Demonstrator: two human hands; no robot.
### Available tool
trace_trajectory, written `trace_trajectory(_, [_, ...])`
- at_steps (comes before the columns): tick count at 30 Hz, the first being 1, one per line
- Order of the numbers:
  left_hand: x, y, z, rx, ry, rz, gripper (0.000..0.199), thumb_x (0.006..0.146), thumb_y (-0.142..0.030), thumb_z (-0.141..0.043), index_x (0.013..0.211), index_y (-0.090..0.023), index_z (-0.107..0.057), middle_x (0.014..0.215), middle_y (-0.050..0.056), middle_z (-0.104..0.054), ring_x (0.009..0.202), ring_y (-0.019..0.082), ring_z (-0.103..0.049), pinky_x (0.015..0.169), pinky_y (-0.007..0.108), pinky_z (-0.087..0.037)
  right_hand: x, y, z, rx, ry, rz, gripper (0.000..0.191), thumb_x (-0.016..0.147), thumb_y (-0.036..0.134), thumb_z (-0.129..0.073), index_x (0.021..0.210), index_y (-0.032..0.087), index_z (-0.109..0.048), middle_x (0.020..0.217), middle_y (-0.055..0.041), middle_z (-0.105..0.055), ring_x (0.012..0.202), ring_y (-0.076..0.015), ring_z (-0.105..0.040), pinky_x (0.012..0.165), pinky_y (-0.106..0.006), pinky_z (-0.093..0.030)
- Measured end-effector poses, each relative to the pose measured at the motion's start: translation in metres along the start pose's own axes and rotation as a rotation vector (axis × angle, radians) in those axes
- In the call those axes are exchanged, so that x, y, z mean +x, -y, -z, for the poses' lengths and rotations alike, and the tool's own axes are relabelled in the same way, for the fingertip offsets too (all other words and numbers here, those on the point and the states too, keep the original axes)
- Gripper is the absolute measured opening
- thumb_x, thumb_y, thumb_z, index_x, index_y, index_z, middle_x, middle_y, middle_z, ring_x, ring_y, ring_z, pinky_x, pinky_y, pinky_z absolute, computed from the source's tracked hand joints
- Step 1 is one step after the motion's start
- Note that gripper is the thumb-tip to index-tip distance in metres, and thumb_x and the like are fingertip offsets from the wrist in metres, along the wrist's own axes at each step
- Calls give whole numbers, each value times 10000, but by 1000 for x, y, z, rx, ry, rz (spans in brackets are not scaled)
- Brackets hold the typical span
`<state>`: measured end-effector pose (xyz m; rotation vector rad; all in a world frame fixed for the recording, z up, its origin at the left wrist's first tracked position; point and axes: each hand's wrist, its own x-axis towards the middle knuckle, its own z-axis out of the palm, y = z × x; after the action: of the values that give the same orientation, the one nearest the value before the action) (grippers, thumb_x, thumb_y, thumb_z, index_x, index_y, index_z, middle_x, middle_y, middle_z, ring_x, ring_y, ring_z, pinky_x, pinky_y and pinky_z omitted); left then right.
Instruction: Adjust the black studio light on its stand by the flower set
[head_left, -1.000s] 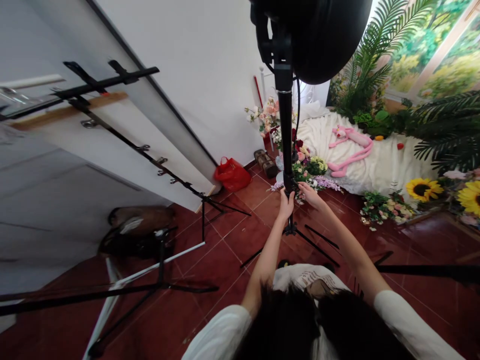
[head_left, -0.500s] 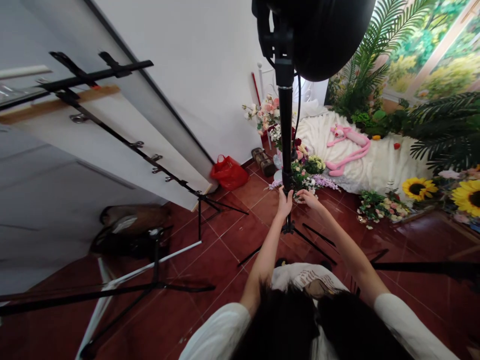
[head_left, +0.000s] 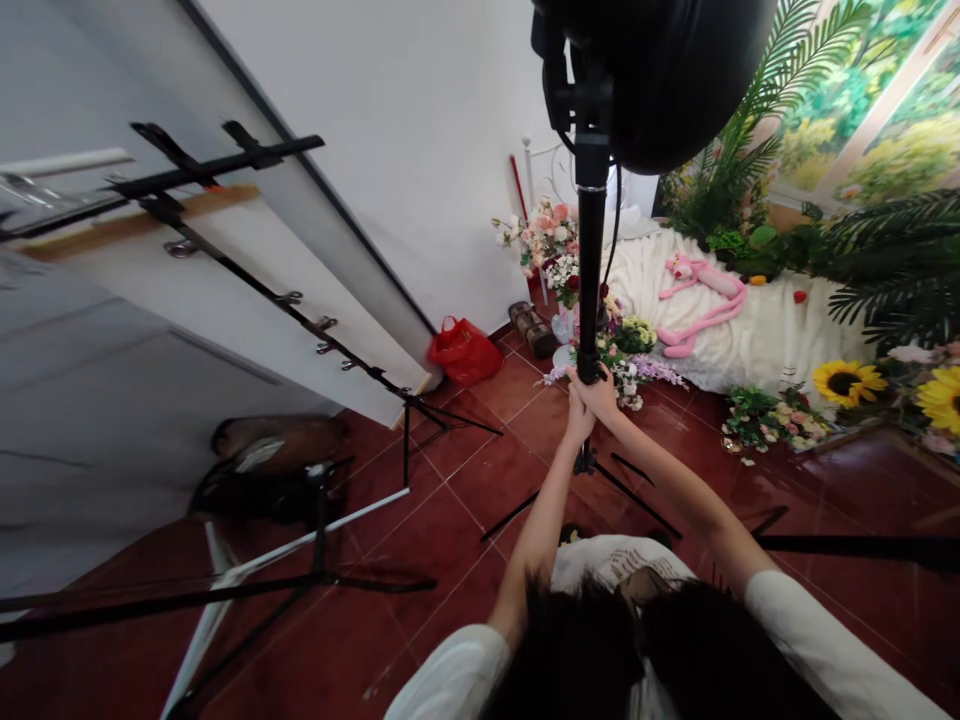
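Observation:
A black light stand (head_left: pixel 591 260) rises in front of me, with a large black lamp head (head_left: pixel 667 80) on top and a cable hanging beside the pole. My left hand (head_left: pixel 579 415) is wrapped round the pole just below its collar. My right hand (head_left: pixel 598 393) is closed at the same spot, slightly higher, on the pole by the black collar (head_left: pixel 590 367). The two hands touch and overlap, so some fingers are hidden. The stand's legs spread on the red tiles below.
To the left are a white board (head_left: pixel 315 300) clipped to a black frame, a red bag (head_left: pixel 465 350) and a dark bag (head_left: pixel 277 460). Beyond the pole lie flowers (head_left: pixel 555 235), a pink plush toy (head_left: pixel 705 285) on white fabric (head_left: pixel 772 330), and sunflowers (head_left: pixel 847 381) at right.
My right hand has moved left from beside the pole and closed at it, against my left hand. The view has shifted slightly, so the stand appears farther right.

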<state>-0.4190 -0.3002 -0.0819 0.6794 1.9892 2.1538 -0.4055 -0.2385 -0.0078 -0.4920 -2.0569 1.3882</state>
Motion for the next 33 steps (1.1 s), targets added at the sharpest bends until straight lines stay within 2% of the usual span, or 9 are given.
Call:
trace_trajectory(3, [0,3,0,14,2,-45,594,859,-500,-536,1330,-152,-437,1344,190,-506,1335,261,-463,1163,434,-312,7,1,-7,90,44,-123,375,707,542,-715,736,172,-659,760,-65,-691,783,-213,-665,802,-348,-561])
trace_trajectory(6, [1,3,-1,39,-6,-54,518,898,-495,-479,1272,-138,-464,1298,197,-524,1303,253,-486,1152,442,-327,16,5,-2,148,142,-157,382,642,533,-757,635,174,-626,677,-48,-666,670,-178,-636,684,-306,-556])
trace_trajectory(10, [0,-2,0,81,-3,-34,510,904,-509,-496,1269,-156,-445,1316,194,-517,1299,256,-489,1130,449,-355,23,23,5,165,128,-172,408,609,554,-754,608,179,-592,628,-31,-626,606,-146,-578,586,-268,-507])
trace_trajectory(15, [-5,-14,2,92,-5,25,588,903,-618,-445,1257,-149,-442,1237,180,-565,1190,238,-560,1052,424,-434,28,65,12,143,3,-80,448,647,608,-715,628,189,-558,595,-10,-578,593,-139,-542,582,-268,-493])
trace_trajectory(18, [-3,-25,1,95,-26,28,608,898,-665,-403,1225,-160,-484,1218,169,-593,1183,237,-572,1050,417,-434,32,87,17,116,-33,-55,449,670,605,-712,648,182,-562,596,-9,-570,589,-143,-549,594,-279,-499])
trace_trajectory(22, [10,-39,-6,85,-103,-61,619,901,-681,-363,1211,-176,-541,1227,168,-619,1204,243,-575,1056,403,-432,37,101,18,109,-38,-30,440,717,603,-681,667,178,-577,597,-19,-573,624,-163,-587,625,-296,-521])
trace_trajectory(25, [18,-44,-11,90,-133,-99,642,877,-711,-377,1128,-163,-597,1069,159,-673,1095,249,-629,987,384,-474,39,105,17,99,-52,12,443,742,609,-661,686,176,-587,615,-23,-590,653,-170,-605,649,-296,-528])
trace_trajectory(29, [21,-45,-14,89,-157,-102,649,868,-724,-378,1073,-150,-601,860,119,-673,859,221,-655,839,347,-508,42,105,34,-4,99,80,441,767,602,-653,698,168,-613,652,-31,-631,659,-174,-622,674,-302,-535])
trace_trajectory(33, [19,-48,-14,101,-165,-109,631,869,-731,-360,1010,-159,-585,810,102,-653,748,194,-625,744,314,-499,41,83,74,-124,364,282,427,766,501,-713,1027,167,-662,934,-68,-716,842,-209,-674,809,-346,-553])
